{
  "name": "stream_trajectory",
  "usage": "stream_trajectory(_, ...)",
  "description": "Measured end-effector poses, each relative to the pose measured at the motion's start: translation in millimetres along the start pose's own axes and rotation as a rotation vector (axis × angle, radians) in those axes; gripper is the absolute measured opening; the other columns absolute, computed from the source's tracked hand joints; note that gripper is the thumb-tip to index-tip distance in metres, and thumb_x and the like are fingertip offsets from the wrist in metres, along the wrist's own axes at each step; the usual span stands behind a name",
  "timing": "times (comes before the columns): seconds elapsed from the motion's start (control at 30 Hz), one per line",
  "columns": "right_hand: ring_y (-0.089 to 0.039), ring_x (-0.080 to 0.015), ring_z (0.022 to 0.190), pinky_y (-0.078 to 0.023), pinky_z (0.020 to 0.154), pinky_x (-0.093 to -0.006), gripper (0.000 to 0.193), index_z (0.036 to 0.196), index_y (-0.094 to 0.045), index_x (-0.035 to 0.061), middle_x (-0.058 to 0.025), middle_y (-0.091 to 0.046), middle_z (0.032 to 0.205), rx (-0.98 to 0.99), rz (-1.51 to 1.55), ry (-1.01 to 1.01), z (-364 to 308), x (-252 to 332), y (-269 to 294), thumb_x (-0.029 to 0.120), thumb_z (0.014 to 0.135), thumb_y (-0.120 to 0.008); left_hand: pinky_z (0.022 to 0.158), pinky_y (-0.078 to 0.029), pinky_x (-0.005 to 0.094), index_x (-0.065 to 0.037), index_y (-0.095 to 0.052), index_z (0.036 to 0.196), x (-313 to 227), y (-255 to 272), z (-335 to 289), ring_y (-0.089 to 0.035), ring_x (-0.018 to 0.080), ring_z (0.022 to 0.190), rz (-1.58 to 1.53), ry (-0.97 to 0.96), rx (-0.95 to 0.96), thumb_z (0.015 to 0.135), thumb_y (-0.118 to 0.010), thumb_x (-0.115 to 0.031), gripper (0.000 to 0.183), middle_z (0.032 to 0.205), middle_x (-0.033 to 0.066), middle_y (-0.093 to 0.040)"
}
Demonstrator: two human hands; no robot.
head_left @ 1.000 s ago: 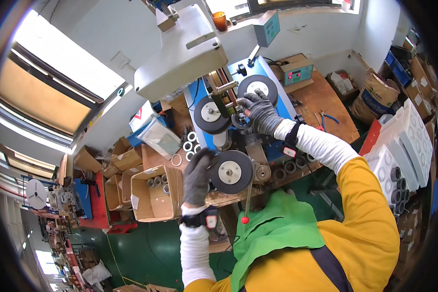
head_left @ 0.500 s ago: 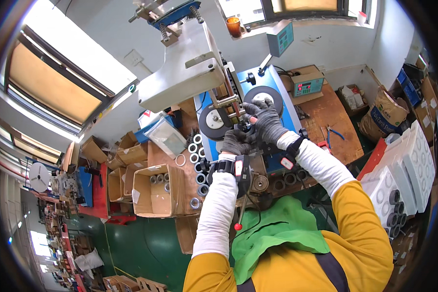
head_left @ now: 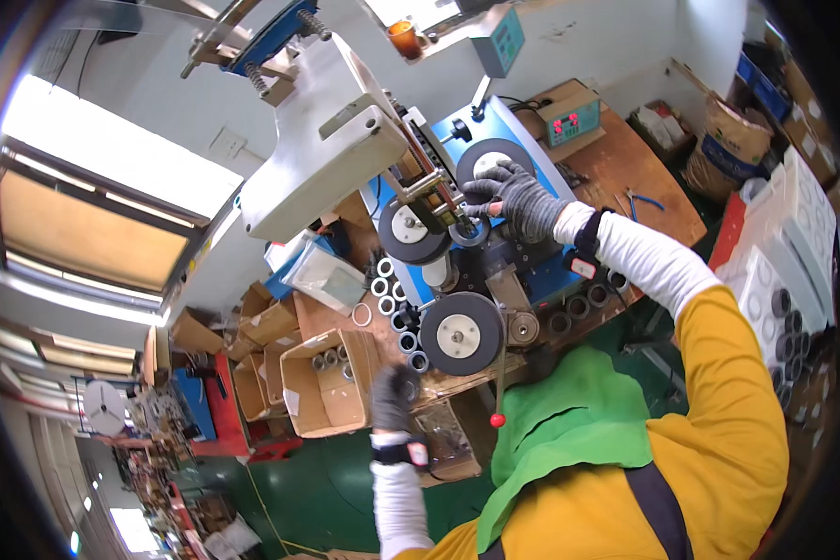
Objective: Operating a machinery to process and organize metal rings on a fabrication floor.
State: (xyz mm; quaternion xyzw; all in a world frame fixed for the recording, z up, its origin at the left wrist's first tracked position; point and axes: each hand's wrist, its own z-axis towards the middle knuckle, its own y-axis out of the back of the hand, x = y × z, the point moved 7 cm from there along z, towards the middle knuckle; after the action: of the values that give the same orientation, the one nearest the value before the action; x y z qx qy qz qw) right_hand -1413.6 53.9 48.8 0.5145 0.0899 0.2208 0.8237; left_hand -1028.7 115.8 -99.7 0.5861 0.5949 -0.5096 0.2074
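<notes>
My right hand (head_left: 525, 201), in a dark grey glove, is over the blue-topped machine (head_left: 504, 121). Its fingers are apart, reaching past the far black wheel (head_left: 469, 168). The lowest fingertip is at the upper edge of a grey ring (head_left: 469, 233), which sits by the metal clamp parts (head_left: 429, 198). My left hand (head_left: 394, 397) is low, between the cardboard box (head_left: 331, 422) and the near black wheel (head_left: 481, 350). Motion smears its fingers, so whether it holds anything is unclear. Another black wheel (head_left: 411, 250) stands left of the clamp parts.
Several grey and white rings (head_left: 385, 305) line the bench left of the machine; more (head_left: 577, 308) lie at its right front. A lever with a red knob (head_left: 497, 421) sticks out toward me. Blue pliers (head_left: 646, 200) and a control box (head_left: 572, 123) are on the right.
My left hand has left the clamp area and swung down-left beside the cardboard box, uncovering the near wheel. My right hand stays near the clamp. The whole view has shifted and tilted.
</notes>
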Motion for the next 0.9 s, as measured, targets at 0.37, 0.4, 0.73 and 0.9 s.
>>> stream_trajectory(0.37, -0.038, -0.0271, 0.117, -0.023, 0.100, -0.0422, 0.049, 0.112, -0.055, 0.0305, -0.0032, -0.045, 0.125, -0.009, -0.005, 0.061, -4.2, -9.2, -6.3, 0.030, 0.064, -0.065, 0.037, -0.037, 0.0199, -0.014, -0.057, 0.086, 105.6, -34.4, -3.2, -0.048, 0.0095, 0.046, 0.101, 0.523, -0.122, 0.077, -0.062, -0.042, 0.029, 0.062, -0.0017, -0.051)
stream_trajectory(0.4, -0.038, -0.0271, 0.117, -0.023, 0.100, -0.0422, 0.049, 0.112, -0.055, 0.0305, -0.0032, -0.045, 0.125, -0.005, -0.008, 0.061, -3.8, -8.1, -7.4, 0.030, 0.064, -0.065, 0.040, -0.038, 0.0217, -0.013, -0.058, 0.086, 91.2, -36.4, 18.8, -0.049, 0.0105, 0.050, 0.179, 0.450, -0.058, 0.077, -0.062, -0.040, 0.029, 0.063, -0.0008, -0.052)
stream_trajectory(0.73, -0.051, -0.0301, 0.100, -0.040, 0.087, -0.0407, 0.045, 0.111, -0.055, 0.0134, -0.0102, -0.052, 0.113, -0.178, 0.393, -0.009, -5.9, -7.0, 7.0, 0.018, 0.067, -0.068, 0.046, -0.040, 0.0287, -0.007, -0.062, 0.087, 29.5, -49.4, 102.0, -0.051, 0.0168, 0.054, 1.531, -0.952, 0.488, 0.083, -0.053, -0.027, 0.023, 0.071, 0.0048, -0.058)
stream_trajectory(0.9, -0.057, -0.0243, 0.084, -0.043, 0.082, -0.0327, 0.035, 0.108, -0.055, 0.0084, -0.0101, -0.058, 0.094, -0.221, 0.373, -0.190, -56.4, -44.6, 58.0, 0.016, 0.075, -0.064, 0.058, -0.045, 0.0362, -0.008, -0.053, 0.101, 31.4, -42.8, 101.3, -0.057, 0.0271, 0.063, 1.114, -0.413, 0.072, 0.083, -0.049, -0.015, 0.020, 0.080, 0.0116, -0.060)
